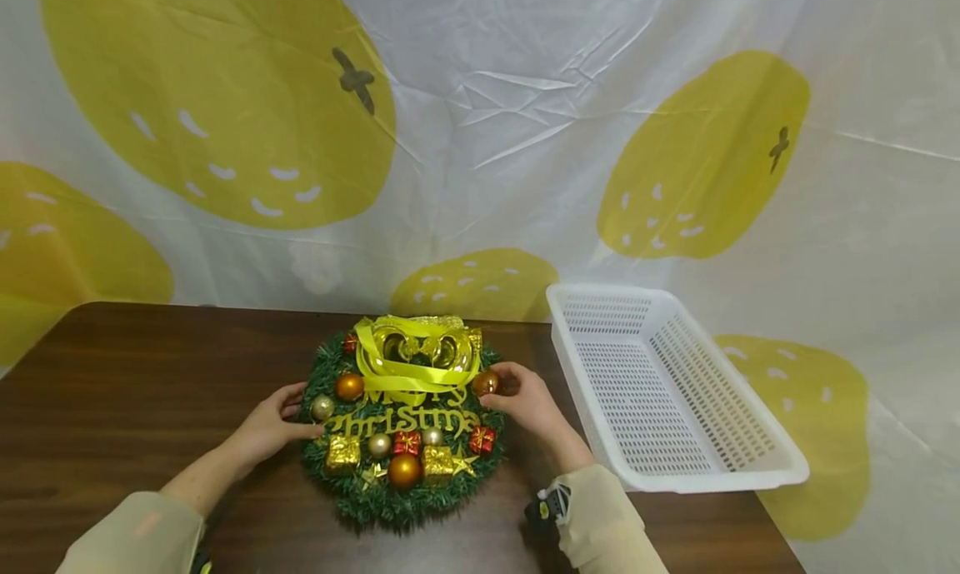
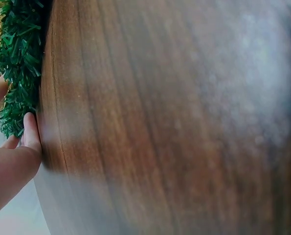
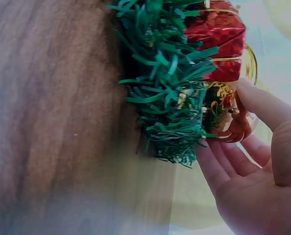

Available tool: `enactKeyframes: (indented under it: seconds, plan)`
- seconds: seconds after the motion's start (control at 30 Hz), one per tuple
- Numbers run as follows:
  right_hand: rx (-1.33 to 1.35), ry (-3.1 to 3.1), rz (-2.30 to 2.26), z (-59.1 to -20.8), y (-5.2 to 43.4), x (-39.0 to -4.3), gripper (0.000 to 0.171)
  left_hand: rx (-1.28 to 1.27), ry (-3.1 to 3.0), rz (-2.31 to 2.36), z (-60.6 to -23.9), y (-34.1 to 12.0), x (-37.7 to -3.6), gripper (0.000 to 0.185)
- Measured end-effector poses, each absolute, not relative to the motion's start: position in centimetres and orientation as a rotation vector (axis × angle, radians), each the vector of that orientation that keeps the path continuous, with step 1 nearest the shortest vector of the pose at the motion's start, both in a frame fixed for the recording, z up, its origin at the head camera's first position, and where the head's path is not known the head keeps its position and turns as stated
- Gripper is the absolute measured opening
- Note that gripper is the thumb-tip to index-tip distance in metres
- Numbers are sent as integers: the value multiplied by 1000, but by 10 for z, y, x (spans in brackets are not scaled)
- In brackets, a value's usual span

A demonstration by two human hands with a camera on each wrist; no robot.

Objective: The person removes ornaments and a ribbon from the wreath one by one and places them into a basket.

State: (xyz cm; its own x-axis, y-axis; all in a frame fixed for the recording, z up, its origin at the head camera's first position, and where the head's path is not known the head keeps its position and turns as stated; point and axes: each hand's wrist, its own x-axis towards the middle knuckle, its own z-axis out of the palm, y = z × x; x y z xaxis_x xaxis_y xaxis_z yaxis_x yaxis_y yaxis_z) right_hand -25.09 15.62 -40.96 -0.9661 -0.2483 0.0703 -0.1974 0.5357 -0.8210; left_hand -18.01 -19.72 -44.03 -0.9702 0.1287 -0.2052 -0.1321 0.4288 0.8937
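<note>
A green Christmas wreath [image 1: 401, 507] lies on the dark wooden table, its gold "Merry Christmas" lettering [image 1: 397, 421] partly covered by a yellow ribbon bow [image 1: 420, 381]. Baubles, small foil gift boxes and gold stars decorate it. My left hand [image 1: 268, 424] grips the wreath's left edge, thumb over the front and fingers against the outer side. At the right edge, my right hand [image 1: 525, 399] holds the wreath around a shiny copper bauble [image 1: 485, 382]. In the right wrist view, the thumb touches that bauble [image 3: 228, 117] beside a red foil gift box [image 3: 218, 41], with fingers around its far side.
A white perforated plastic basket [image 1: 626, 478] stands to the right of the wreath, at the table's right side. Behind the table [image 1: 150, 374] hangs a pale curtain [image 1: 495, 191] printed with large yellow fruit.
</note>
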Motion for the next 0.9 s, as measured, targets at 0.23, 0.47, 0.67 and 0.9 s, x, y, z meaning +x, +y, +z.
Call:
enactKeyframes:
  seconds: [0.23, 0.47, 0.67, 0.9]
  plan:
    - [-331, 2680, -1498, -402, 157, -252, 46, -4, 2451, 1542, -441, -197, -182, 89]
    - [-345, 2718, -1509, -392, 159, -255, 48, -11, 2443, 1547, -440, -197, -181, 90]
    - [-348, 2746, -1511, -382, 160, -256, 49, 2, 2438, 1549, -442, -198, -182, 92]
    - [-341, 2750, -1558, -373, 162, -259, 53, 12, 2428, 1544, -440, -197, -182, 90]
